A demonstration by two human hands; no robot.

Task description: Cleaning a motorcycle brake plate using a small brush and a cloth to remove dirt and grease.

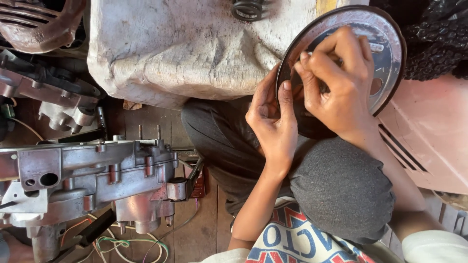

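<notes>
A round metal disc (385,39) with a dark rim and several holes rests tilted on my raised knee at the upper right. My left hand (273,119) grips the disc's left rim, thumb on its face. My right hand (339,78) lies over the middle of the disc, with fingers bent and pinched at its hub. Whatever sits under those fingertips is hidden.
A grey engine casing (92,173) with studs lies on the wooden floor at left, coloured wires (122,241) beneath it. More engine parts (48,92) sit at upper left. A dirty white sack (195,44) with a coil spring (247,9) lies ahead. A pink panel (429,131) stands at right.
</notes>
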